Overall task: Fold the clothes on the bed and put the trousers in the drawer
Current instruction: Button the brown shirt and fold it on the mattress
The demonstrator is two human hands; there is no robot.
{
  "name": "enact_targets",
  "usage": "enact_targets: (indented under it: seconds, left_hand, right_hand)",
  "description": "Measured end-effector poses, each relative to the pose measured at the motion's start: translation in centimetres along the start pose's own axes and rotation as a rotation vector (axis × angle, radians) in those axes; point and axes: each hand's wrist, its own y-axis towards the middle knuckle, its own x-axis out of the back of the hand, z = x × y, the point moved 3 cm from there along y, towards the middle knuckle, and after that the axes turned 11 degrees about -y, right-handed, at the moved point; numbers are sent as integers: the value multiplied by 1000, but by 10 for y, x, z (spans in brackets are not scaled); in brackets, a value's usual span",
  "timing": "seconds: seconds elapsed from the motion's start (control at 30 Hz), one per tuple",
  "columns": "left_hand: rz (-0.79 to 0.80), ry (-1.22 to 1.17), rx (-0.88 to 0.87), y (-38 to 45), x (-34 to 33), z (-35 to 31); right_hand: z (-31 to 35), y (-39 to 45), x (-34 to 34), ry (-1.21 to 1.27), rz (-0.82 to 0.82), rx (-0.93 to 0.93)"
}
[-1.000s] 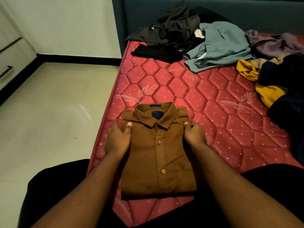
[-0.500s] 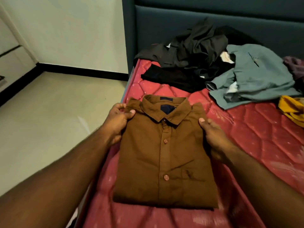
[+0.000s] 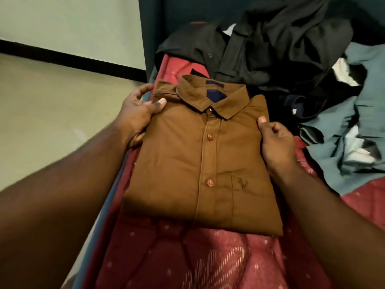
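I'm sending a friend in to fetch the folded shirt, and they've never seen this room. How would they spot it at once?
Go to the red quilted mattress and its corner nearest the dark headboard. The brown shirt lies there, beside a heap of black clothes and a grey-blue garment. It is the only piece neatly folded, collar up and buttoned; the rest are crumpled.

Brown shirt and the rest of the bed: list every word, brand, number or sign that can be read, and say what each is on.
No text can be read anywhere in the head view.
Dark blue neck label inside the collar of the brown shirt: any print is too blurred to read.
Small mark on the chest pocket: a stitched shape, not legible as letters.
Dark clothes, grey-blue garment, red mattress: no lettering visible.
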Motion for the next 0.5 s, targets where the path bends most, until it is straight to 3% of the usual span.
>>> enact_targets:
  seconds: [0.1,0.2,0.3,0.43,0.5]
  left_hand:
    - [11,-13,39,-8,-4,-9]
    - [105,71,96,-38,-2,-13]
    - [201,188,78,-87,15,-2]
    - [137,213,-159,-154,38,25]
    - [56,538,-414,-193,39,36]
  right_hand:
    - [10,-6,0,30,25,-61]
    - [18,-31,8,225,223,-146]
    - [3,-88,33,219,359,-22]
    - [-25,-158,57,-159,327,282]
    - [-32,-185,70,-337,289,392]
